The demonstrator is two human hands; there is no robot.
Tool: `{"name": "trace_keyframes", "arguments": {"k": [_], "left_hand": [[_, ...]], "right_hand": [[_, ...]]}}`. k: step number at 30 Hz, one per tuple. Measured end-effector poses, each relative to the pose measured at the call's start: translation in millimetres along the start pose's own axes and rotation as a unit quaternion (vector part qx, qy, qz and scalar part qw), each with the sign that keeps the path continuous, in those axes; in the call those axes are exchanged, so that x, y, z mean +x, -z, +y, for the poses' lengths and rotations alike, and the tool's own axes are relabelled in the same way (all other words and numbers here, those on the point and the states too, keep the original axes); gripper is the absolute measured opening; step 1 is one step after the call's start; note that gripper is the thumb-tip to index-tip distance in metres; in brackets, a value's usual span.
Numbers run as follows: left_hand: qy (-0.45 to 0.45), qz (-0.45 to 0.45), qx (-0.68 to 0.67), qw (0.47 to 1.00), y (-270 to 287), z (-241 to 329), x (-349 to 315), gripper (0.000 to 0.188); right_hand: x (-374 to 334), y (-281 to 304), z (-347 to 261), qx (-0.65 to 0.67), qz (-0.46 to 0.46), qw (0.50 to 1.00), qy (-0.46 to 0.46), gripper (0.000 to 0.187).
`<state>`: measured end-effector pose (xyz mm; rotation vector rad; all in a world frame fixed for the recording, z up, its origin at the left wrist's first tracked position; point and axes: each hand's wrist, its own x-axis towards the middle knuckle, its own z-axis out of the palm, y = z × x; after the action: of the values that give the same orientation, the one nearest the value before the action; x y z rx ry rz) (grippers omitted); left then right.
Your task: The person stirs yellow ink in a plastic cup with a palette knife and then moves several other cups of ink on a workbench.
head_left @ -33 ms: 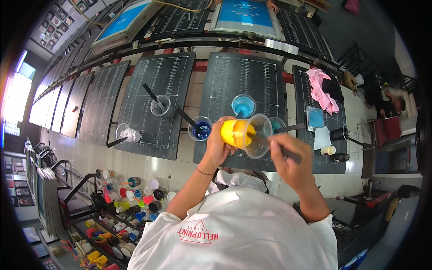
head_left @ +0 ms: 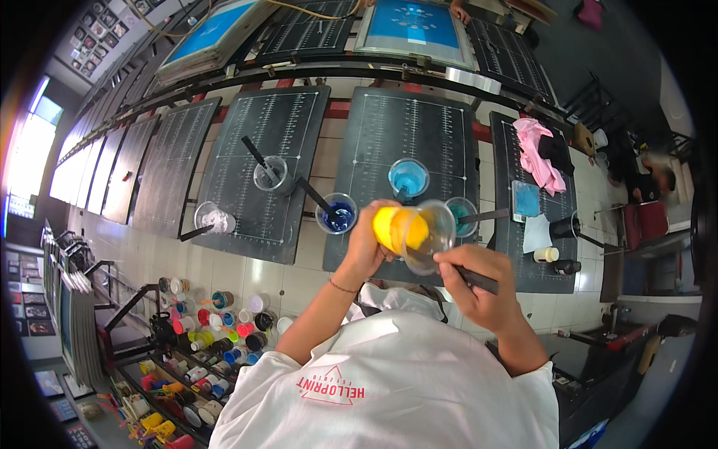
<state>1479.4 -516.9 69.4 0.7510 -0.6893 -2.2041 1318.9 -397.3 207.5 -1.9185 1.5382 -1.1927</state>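
My left hand (head_left: 364, 243) is wrapped round a clear plastic cup (head_left: 441, 225) with bright yellow ink (head_left: 396, 229) in its bottom. The cup lies tilted on its side, mouth toward my right hand (head_left: 485, 288). That hand grips a dark flat stirring stick (head_left: 477, 280) beside the cup's rim; the stick's far end is blurred, and I cannot tell whether it touches the ink. Just beyond the cup stand a cup of light blue ink (head_left: 408, 176) and a cup of teal ink (head_left: 461, 211) with a dark stick. To the left is a cup of dark blue ink (head_left: 338, 215).
Black printing boards (head_left: 407, 123) stretch across in front of me. A grey-ink cup (head_left: 274, 176) and a white-ink cup (head_left: 213, 219) stand left. Pink cloth (head_left: 535, 153) and small bottles (head_left: 546, 255) lie right. Several ink pots (head_left: 224, 320) crowd the lower left. Another person's hand (head_left: 460, 13) shows far off.
My right hand and the stick have shifted slightly left and down against the cup's rim. The cup's mouth has dipped a little. My left hand keeps its hold.
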Motion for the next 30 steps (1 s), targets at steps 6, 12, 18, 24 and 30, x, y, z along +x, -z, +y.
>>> {"name": "trace_keyframes", "arguments": {"k": [6, 12, 18, 24, 30], "left_hand": [[0.048, 0.008, 0.01, 0.999, -3, 2, -8, 0.042], [0.054, -0.015, 0.02, 0.998, 4, 4, -10, 0.045], [0.107, 0.018, 0.005, 0.994, 7, -2, -14, 0.044], [0.101, 0.036, -0.023, 0.994, 8, -8, -9, 0.045], [0.101, 0.039, -0.014, 0.994, 8, -8, -6, 0.044]], "right_hand": [[-13, -9, 14, 0.005, 0.072, 0.992, -0.101, 0.006], [-13, -12, 16, 0.008, 0.113, 0.977, -0.182, 0.008], [-23, -16, 14, 0.061, 0.054, 0.981, -0.177, 0.01], [-24, -17, 18, 0.091, 0.093, 0.98, -0.149, 0.01], [-23, -19, 22, 0.036, 0.116, 0.981, -0.152, 0.012]]}}
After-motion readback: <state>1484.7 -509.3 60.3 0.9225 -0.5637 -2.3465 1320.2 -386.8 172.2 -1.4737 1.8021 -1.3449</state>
